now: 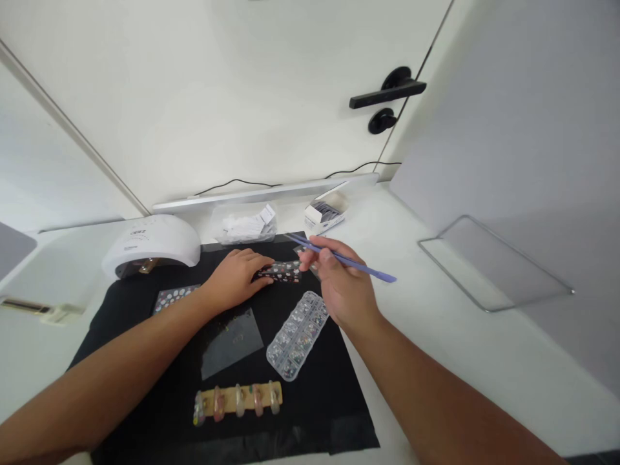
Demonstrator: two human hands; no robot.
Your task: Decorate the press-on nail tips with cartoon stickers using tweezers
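Purple pen-like picker tool (pixel 349 260) is pinched in the right hand (pixel 345 287), fingers closed around the shaft near its front end, tip aimed left toward the dark sticker strip (pixel 281 270). The left hand (pixel 236 278) lies flat-ish on the black mat (pixel 145 336), fingers pressed down on the left end of that strip, pinning it rather than gripping it. Step in hand, by my read: picking a small decal or gem off the strip with the tool tip. Tip sits just beside the strip's right end; whether it touches, I cannot tell. Next move calls for a fine, steady tip placement on one piece while the left hand keeps the strip from sliding; a slip would likely shift the strip or drop the piece on the mat. Strip looks narrow, dark, dotted with small pale and reddish shapes, lying flat across the far middle of the mat. Just near of it is a clear compartment box of rhinestones (pixel 298 334), set diagonally, lid state unclear. Near edge of mat: tan holder with nail tips (pixel 238 400), several tips standing in a row. Clear film sheet (pixel 231 341) lies left of the box; another sticker sheet (pixel 174 298) sits partly under the left forearm. White nail lamp (pixel 152 246) stands on the desk (pixel 436 349) at far left.
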